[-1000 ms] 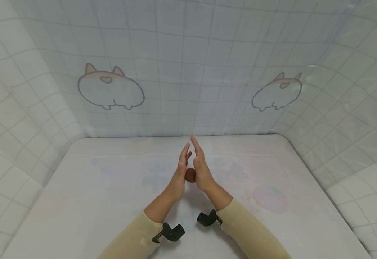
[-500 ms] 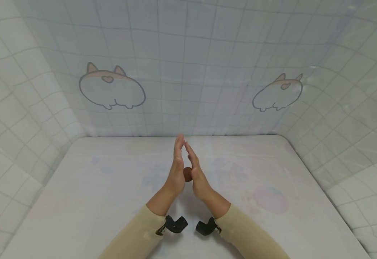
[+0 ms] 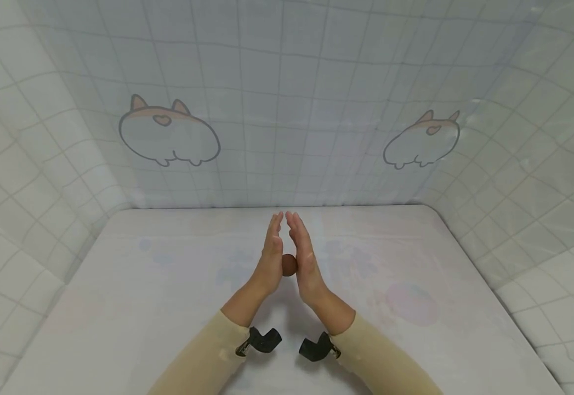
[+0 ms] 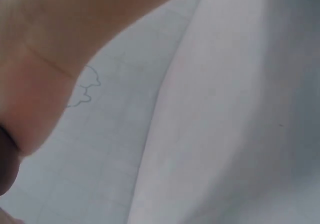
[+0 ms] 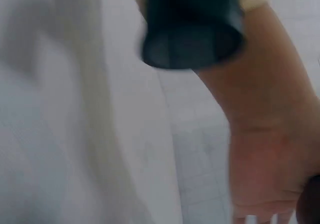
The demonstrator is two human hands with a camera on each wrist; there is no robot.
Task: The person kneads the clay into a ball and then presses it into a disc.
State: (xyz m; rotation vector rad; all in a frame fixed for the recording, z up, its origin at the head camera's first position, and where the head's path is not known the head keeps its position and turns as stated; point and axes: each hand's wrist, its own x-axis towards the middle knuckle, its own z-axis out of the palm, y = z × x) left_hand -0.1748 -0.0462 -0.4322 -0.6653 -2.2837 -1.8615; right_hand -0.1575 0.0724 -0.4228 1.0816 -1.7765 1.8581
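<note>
A small round brown ball (image 3: 289,265) sits between my two palms, touched on either side; what it is made of I cannot tell. My left hand (image 3: 270,262) presses it from the left with straight fingers pointing forward. From the right, my right hand (image 3: 308,270) does the same, its fingers also straight. The fingertips come close together at the front, nearly level. In the left wrist view, part of the ball (image 4: 7,165) shows against the palm at the left edge. The right wrist view catches the ball (image 5: 310,204) at the lower right.
Beneath the hands lies a white table (image 3: 143,307) with faint pastel prints. Behind it hangs a gridded sheet (image 3: 287,109) with cartoon animal drawings, and similar sheets enclose both sides. Dark wrist cameras (image 3: 266,340) sit at the cream sleeves (image 3: 203,351).
My hands have slid back and forth against each other: the right was further forward first, then the left, and now they are almost even. The ball shifted slightly left, then back right.
</note>
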